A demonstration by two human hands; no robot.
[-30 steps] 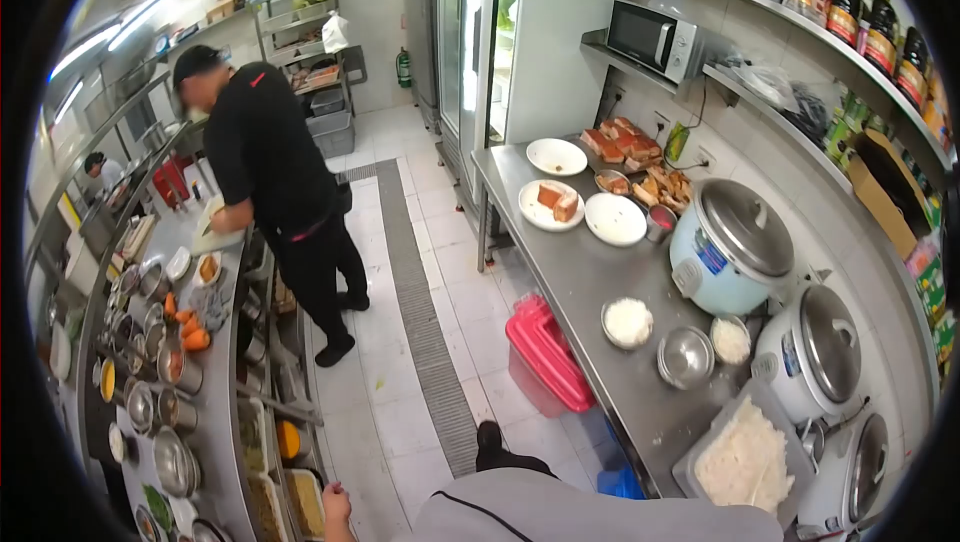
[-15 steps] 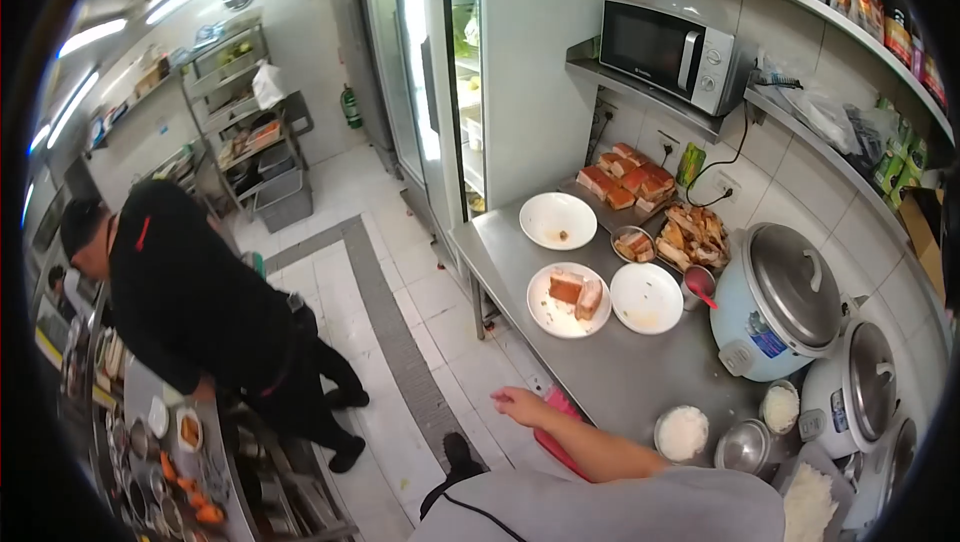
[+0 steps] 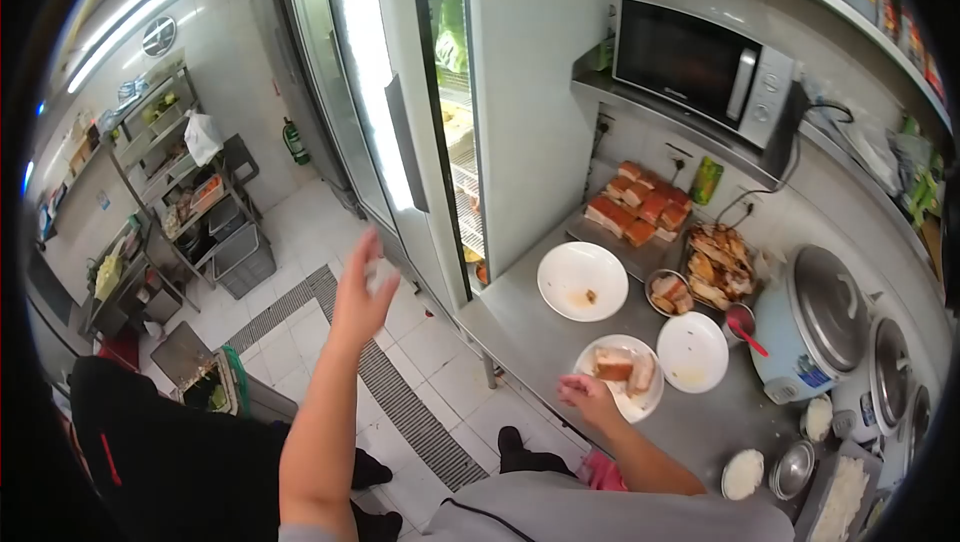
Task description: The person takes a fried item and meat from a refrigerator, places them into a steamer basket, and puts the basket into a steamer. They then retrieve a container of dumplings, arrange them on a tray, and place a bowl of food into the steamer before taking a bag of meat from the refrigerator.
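My left hand [image 3: 365, 287] is raised in front of the fridge door, fingers stretched upward and thumb apart, a little blurred. My right hand [image 3: 590, 400] hovers at the left rim of a white plate [image 3: 640, 408], its fingers loosely bent and apart. On that plate lie two thick chunks of what looks like pork belly [image 3: 613, 364] with browned skin, plus small crumbs. A white bowl [image 3: 570, 292] with a brown scrap stands behind it. Just right of the plate is a second white plate [image 3: 688, 367] with smears and crumbs.
Pork slabs [image 3: 640, 204] and a tray of browned meat pieces [image 3: 718, 267] sit at the back. Rice cookers [image 3: 815, 327] and a rice bowl [image 3: 743, 474] line the right. A person in black [image 3: 170, 442] stands close on my left. The fridge [image 3: 400, 142] is beyond the counter.
My left hand has come into view, raised toward the fridge. My right hand has moved from beside the counter to the plate's rim. My view has turned and the person in black appears nearer.
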